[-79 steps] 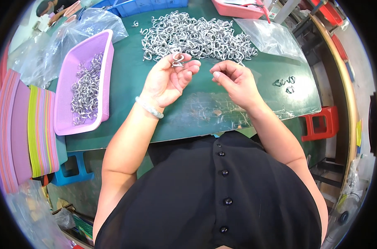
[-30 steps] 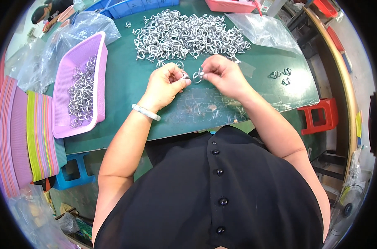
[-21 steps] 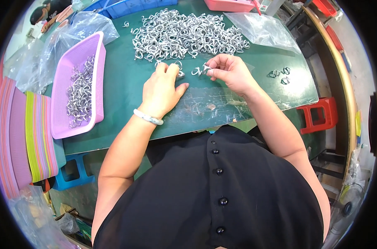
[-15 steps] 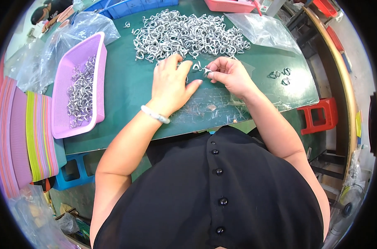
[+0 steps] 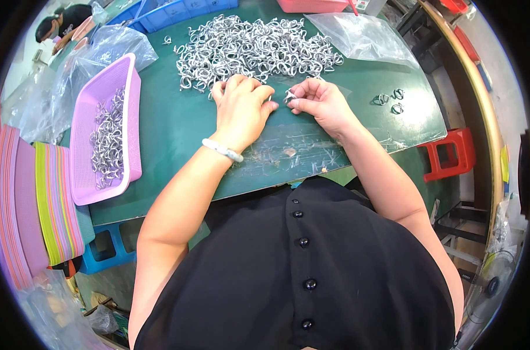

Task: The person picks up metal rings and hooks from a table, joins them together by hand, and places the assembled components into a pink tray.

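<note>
My right hand (image 5: 323, 105) pinches a small silver metal ring (image 5: 289, 97) between thumb and forefinger, just above the green table. To its left, my left hand (image 5: 241, 108) is bent palm down at the near edge of a large pile of silver metal rings (image 5: 259, 49). The left thumb lies close to the forefinger; whatever is under those fingers is hidden from view. A white beaded bracelet (image 5: 222, 149) circles my left wrist. Left of my arm, a lilac plastic basket (image 5: 135, 128) holds many more metal rings (image 5: 108, 140).
Several darker rings (image 5: 397, 108) lie apart at the right of the green table (image 5: 177, 146). Clear plastic bags (image 5: 358, 38) lie at the back. Stacked baskets (image 5: 58, 204) stand at the left, a red stool (image 5: 452, 153) at the right. Another person (image 5: 60, 26) sits far left.
My left hand's fingers have drawn in, and its thumb has come up toward the forefinger. The right hand keeps its pinch on the ring. The whole view has shifted slightly.
</note>
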Available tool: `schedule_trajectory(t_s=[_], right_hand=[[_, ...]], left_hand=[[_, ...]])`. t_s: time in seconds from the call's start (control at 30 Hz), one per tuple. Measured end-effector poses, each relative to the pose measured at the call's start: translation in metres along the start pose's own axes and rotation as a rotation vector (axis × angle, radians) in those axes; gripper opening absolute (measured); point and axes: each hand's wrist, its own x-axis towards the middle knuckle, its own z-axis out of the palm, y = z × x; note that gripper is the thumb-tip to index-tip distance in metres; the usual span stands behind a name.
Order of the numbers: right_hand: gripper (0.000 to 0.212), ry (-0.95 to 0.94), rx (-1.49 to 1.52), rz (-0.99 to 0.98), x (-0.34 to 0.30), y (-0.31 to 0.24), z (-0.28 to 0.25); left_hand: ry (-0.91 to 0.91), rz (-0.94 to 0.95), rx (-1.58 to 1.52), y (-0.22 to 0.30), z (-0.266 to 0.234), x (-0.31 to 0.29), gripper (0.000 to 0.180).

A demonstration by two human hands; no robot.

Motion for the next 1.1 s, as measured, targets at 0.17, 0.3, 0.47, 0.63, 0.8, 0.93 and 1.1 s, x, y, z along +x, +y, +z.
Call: schedule_trajectory(t_s=[0.17, 0.3, 0.47, 0.63, 0.8, 0.93, 1.1], right_hand=[[0.013, 0.017, 0.027, -0.031, -0.003, -0.001, 0.001], [0.012, -0.02, 0.063, -0.073, -0.007, -0.008, 0.005], [0.009, -0.074, -0.016, -0.222, -0.017, -0.016, 0.011], [0.008, -0.057, -0.189, -0.367, -0.021, -0.019, 0.017], [0.009, -0.014, -0.392, -0.524, -0.023, -0.027, 0.021], [0.01, 0.005, -0.394, -0.504, -0.025, -0.028, 0.024], [0.015, 0.024, -0.249, -0.381, -0.024, -0.029, 0.027]], left_hand=[[-0.097, 0.051, -0.158, 0.003, -0.008, -0.005, 0.031], [-0.001, -0.144, -0.696, 0.01, -0.008, -0.007, 0.04], [-0.014, -0.063, -0.677, 0.01, -0.012, -0.007, 0.056], [0.002, 0.055, -0.69, 0.006, -0.009, -0.008, 0.056], [0.042, 0.076, -0.838, 0.003, -0.009, -0.008, 0.036], [0.013, -0.025, -0.947, 0.003, -0.009, -0.01, 0.028], [-0.214, -0.582, -1.684, 0.0, -0.014, -0.007, 0.021]])
